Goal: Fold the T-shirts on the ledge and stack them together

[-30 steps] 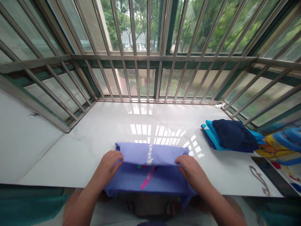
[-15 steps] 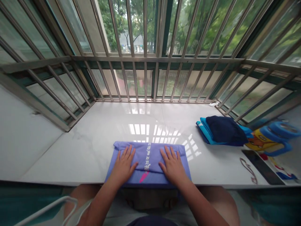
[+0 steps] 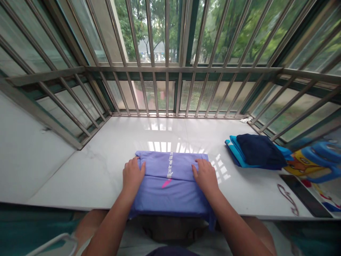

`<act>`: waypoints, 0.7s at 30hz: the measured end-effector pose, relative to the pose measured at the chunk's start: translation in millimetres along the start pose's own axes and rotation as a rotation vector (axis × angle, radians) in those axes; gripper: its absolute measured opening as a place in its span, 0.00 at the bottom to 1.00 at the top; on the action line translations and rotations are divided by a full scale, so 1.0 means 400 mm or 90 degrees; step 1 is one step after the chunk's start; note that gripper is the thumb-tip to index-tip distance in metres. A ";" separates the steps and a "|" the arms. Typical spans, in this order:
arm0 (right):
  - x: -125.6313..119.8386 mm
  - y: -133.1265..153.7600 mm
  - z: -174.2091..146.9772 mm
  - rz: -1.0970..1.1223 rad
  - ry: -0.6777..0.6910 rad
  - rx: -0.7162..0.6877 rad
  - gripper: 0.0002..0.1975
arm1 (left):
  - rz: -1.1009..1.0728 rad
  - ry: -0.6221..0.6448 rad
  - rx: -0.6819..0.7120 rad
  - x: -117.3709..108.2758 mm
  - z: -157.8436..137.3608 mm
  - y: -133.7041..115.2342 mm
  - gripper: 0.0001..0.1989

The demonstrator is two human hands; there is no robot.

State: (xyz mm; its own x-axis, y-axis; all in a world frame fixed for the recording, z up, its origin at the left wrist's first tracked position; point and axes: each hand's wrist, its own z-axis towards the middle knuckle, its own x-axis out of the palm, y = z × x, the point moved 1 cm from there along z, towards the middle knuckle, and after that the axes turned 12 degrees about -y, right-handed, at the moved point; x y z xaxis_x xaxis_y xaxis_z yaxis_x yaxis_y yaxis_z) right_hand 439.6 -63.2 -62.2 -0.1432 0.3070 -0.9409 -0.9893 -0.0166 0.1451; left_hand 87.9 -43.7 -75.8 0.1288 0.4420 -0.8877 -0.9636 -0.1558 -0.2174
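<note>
A purple T-shirt (image 3: pixel 165 199) with white characters and a pink mark lies partly folded in front of me, its far part doubled over in a flat band. The near end droops over the front edge of the white counter (image 3: pixel 93 174). At the band's left side, my left hand (image 3: pixel 133 176) is closed on the cloth, thumb on top and fingers curled at the edge. My right hand (image 3: pixel 206 176) grips the right side the same way. The cloth under both hands is hidden.
To the right sits a folded stack of blue and navy clothes (image 3: pixel 259 151). Beyond it are a blue and yellow bottle (image 3: pixel 317 160), a black phone (image 3: pixel 306 195) and a thin reddish-brown cord-like item (image 3: pixel 288 199). Metal window bars (image 3: pixel 178 69) enclose the counter's far side.
Both hands went from lying flat on the T-shirt to gripping its sides. The folded band has shifted away from me, and more of the shirt's near part shows.
</note>
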 end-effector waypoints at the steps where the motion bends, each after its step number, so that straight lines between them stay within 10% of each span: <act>1: -0.007 -0.001 -0.013 -0.014 0.009 0.032 0.21 | 0.018 0.025 -0.011 -0.012 -0.004 0.004 0.25; 6: 0.002 0.010 -0.044 -0.009 0.110 0.051 0.14 | 0.022 0.141 0.001 -0.028 -0.014 -0.003 0.18; 21: 0.019 -0.048 -0.069 0.012 0.049 -0.008 0.08 | -0.125 0.099 0.030 0.003 -0.112 0.050 0.12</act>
State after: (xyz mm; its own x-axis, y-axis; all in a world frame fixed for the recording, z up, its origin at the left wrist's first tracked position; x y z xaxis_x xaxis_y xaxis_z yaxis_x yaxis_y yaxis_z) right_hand 456.7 -86.9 -80.5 -0.1629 0.2330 -0.9587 -0.9866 -0.0339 0.1594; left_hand 79.3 -85.8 -99.2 0.3451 0.3187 -0.8828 -0.9260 -0.0378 -0.3756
